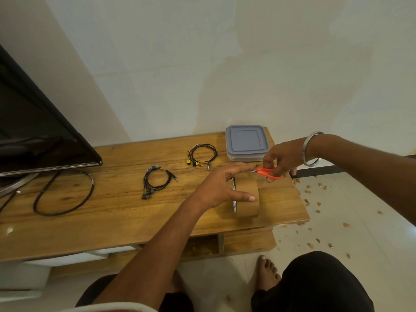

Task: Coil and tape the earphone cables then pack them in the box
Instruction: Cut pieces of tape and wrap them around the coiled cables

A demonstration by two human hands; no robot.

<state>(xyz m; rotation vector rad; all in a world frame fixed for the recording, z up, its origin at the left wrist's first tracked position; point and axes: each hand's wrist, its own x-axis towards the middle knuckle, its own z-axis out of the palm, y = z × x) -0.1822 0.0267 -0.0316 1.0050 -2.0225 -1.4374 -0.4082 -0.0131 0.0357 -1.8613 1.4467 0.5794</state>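
On wooden table [112, 212], right end: brown tape roll [247, 197] stands on edge. L hand [221, 188] is on it, thumb lying across the roll's near face, fingers stretched out over the top toward the scissors; fingers look straight, not curled. Whether a tape strip is pinched at the fingertips – can't tell.

R hand [282, 157] w/ metal bangle [311, 149] on wrist grips orange-handled scissors [267, 172], fingers curled thru/around the handles. Blade tips point left, meeting L fingertips just above the roll. Blades open or closed – too small to tell.

Box [246, 143]: grey lid on, clear base, at table's far right corner, just behind R hand, not touched.

Two earphone sets lie coiled on the tabletop, well apart from both hands:
- black set w/ yellow buds [202, 154], left of box, near the far edge; plug sticks out toward the roll.
- black set w/ grey buds [157, 180], nearer mid-table, plug pointing right.
Tape on either coil – can't make out.

Far left: TV [33, 122] on its stand, thick black cable [65, 192] looped on the table in front of it.

Floor [337, 221] right of table: scattered brown scraps. Person's knee & bare foot [269, 273] at bottom.
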